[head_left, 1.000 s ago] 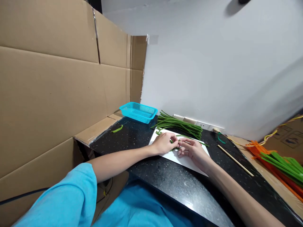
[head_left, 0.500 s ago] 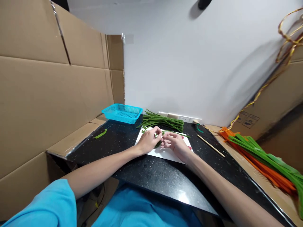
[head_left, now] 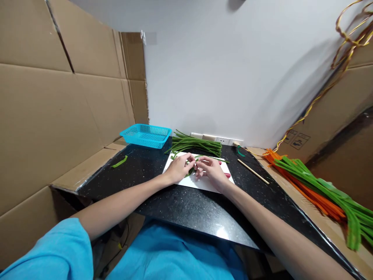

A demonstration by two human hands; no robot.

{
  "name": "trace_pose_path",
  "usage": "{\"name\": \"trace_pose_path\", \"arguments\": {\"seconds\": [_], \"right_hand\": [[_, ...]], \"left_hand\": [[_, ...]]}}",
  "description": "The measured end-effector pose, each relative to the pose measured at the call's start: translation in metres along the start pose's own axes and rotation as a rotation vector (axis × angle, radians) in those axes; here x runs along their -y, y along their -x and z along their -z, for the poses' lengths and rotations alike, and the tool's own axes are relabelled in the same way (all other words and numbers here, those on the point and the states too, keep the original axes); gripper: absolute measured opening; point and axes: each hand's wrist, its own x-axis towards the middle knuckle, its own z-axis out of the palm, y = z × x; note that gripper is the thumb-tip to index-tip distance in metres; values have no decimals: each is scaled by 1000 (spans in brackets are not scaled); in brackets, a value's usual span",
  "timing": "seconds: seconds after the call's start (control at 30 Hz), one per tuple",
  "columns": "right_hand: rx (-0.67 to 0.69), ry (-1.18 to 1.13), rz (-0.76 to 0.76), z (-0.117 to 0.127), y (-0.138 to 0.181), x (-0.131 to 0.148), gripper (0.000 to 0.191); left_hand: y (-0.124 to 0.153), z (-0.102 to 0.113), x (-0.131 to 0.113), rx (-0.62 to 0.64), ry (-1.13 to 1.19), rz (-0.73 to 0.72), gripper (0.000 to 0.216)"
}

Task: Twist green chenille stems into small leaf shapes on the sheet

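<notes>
Over a white board, my left hand and my right hand meet fingertip to fingertip. Both pinch a dark green pipe cleaner, part of which curves below the left fingers. Its exact shape between the fingertips is hidden. Another green length runs out behind the right hand toward the board's right edge. Red handles of a tool stick out beside the right hand, which covers the rest. A bundle of green pipe cleaners lies just behind the board.
A blue plastic basket stands at the back left, with a light green strip before it. To the right lie a thin wooden stick and orange and green pipe cleaners. Cardboard walls flank the black tabletop.
The view has shifted slightly. My fingertips have come together more closely on the pipe cleaner, and the green loop beneath them shows more clearly. Other objects stay in place.
</notes>
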Motion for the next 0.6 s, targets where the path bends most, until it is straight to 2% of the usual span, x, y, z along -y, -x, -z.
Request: {"name": "trace_pose_path", "arguments": {"seconds": [0.4,0.6], "right_hand": [[-15,146,89,4,-2,-1,41],[-27,250,270,4,0,-2,33]], "left_hand": [[2,2,-7,-23,-166,-45,14],[3,3,-10,26,-114,-75,8]]}}
